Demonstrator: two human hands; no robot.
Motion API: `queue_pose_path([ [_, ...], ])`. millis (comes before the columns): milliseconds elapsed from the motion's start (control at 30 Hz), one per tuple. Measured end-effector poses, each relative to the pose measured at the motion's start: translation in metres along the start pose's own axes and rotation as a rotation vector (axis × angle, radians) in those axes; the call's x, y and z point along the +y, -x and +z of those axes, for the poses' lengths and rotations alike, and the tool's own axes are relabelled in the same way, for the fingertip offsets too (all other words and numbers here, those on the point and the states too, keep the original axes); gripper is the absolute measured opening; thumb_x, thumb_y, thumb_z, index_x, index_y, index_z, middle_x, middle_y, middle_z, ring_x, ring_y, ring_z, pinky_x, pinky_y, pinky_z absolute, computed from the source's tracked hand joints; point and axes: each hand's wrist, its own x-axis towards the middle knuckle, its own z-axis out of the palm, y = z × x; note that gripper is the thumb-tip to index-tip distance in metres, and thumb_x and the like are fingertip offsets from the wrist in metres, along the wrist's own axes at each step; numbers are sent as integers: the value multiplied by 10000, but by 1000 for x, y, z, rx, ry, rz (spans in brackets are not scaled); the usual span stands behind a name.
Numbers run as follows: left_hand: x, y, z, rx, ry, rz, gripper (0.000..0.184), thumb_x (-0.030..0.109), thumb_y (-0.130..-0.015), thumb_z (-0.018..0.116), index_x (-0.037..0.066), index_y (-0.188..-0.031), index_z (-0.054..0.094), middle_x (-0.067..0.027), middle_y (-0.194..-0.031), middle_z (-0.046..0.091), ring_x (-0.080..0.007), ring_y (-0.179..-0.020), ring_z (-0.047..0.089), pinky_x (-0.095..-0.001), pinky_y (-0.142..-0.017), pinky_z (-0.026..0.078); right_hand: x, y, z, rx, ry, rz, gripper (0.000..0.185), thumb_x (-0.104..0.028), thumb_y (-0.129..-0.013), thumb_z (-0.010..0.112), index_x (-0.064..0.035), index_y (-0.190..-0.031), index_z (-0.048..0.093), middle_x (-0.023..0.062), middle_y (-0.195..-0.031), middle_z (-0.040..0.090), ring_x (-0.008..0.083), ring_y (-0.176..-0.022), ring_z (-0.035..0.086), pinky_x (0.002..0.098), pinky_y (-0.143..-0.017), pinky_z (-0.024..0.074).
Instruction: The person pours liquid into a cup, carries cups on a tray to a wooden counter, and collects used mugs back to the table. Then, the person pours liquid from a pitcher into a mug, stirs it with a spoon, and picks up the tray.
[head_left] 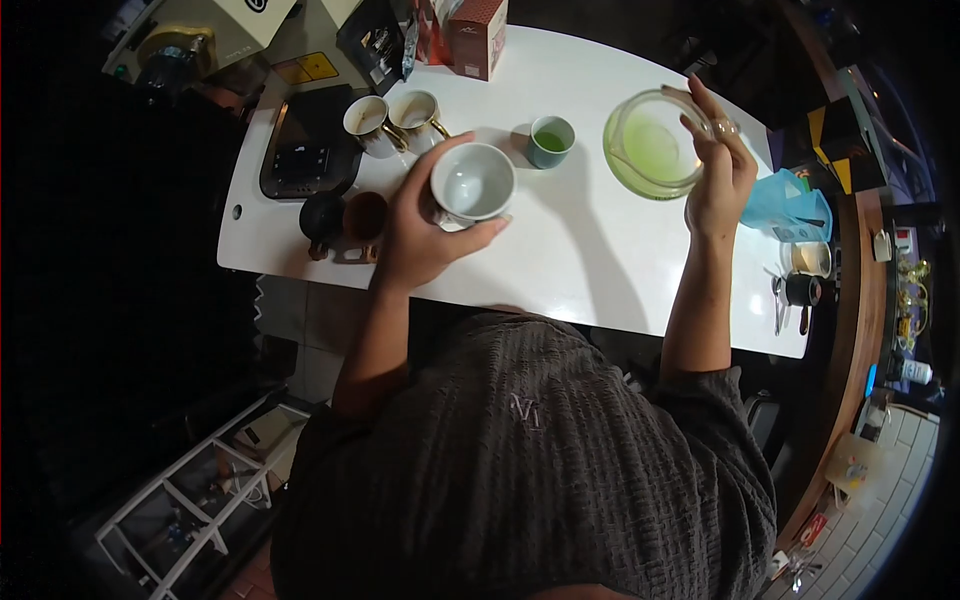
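Observation:
My left hand (425, 235) is wrapped round a white cup (473, 182), held above the table with its mouth towards me. Only a pale, shiny inside shows in it. On the right, my right hand (722, 170) grips a glass pitcher (655, 145) by its handle side. Bright green liquid with a paler, frothy patch shows in the pitcher. Between the two hands a small pale green cup (550, 142) stands upright on the white table (540, 250), with green liquid inside.
Two white mugs with gold handles (415, 112) stand beside a black scale (312, 145) at the left. Near my left wrist sit a brown cup (365, 215) and a black portafilter-like item (321, 215). A red box (479, 38) stands behind; a blue container (788, 207) lies right.

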Motion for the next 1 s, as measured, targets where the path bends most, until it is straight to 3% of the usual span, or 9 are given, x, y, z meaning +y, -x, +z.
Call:
queue_pose_path([
  [133,-7,-1,17,-113,140,-75,839,7,-676,829,11,-1396,398,-108,-1227,570,-164,-1122,568,-301,-951,477,-28,-17,15,-112,-88,-42,422,-86,-782,547,88,-1156,633,172,-1148,675,250,-1031,637,344,-953,453],
  [200,-9,-4,23,-119,145,-39,812,7,-671,836,7,-1365,414,-113,-1204,576,-165,-1098,579,-295,-942,482,-34,-24,16,-277,3,-117,564,-46,-727,431,134,-1249,547,220,-1134,659,266,-1086,620,340,-974,463],
  [367,-3,-9,26,-147,66,-106,709,56,-669,852,4,-1260,463,-98,-1125,592,-158,-1028,601,-286,-887,502,-51,-38,23,-458,150,-368,550,-60,-732,481,111,-1248,562,187,-1076,688,229,-993,655,340,-945,488],
  [400,-3,-9,27,-152,69,-105,709,56,-669,852,4,-1260,463,-98,-1125,592,-158,-1028,601,-286,-887,502,-56,-39,24,-456,155,-367,550,-60,-732,481,111,-1248,562,187,-1076,688,229,-993,655,340,-945,488],
  [467,-3,-9,29,-153,84,-88,724,85,-665,859,1,-1269,470,-94,-1100,604,-158,-1004,611,-281,-861,509,-70,-42,31,-443,198,-484,512,-194,-702,607,116,-1109,633,202,-963,709,310,-892,678,384,-843,510],
  [500,-3,-10,30,-155,87,-87,724,85,-665,859,1,-1269,470,-94,-1100,604,-158,-1004,611,-281,-861,509,-75,-41,37,-389,127,-439,462,-193,-696,600,115,-1035,657,205,-930,710,303,-873,680,379,-826,514],
  [600,-3,-10,32,-147,84,-104,706,96,-664,858,-4,-1259,490,-95,-1090,615,-152,-985,618,-271,-844,512,-80,-47,35,-484,283,-566,451,-199,-681,600,122,-990,666,201,-884,711,309,-827,690,378,-800,520],
  [767,4,-12,36,-136,85,-101,686,117,-668,857,-7,-1245,509,-77,-1070,633,-127,-958,624,-259,-825,513,-63,-59,43,-488,203,-751,462,-231,-672,615,127,-959,669,206,-858,709,326,-800,697,388,-781,527],
  [1000,6,-12,39,-113,100,-88,677,123,-671,855,-8,-1238,510,-68,-1046,638,-117,-941,622,-249,-811,508,-78,-64,42,-570,296,-833,537,-350,-698,638,126,-944,674,213,-842,706,335,-776,696,383,-755,528],
])
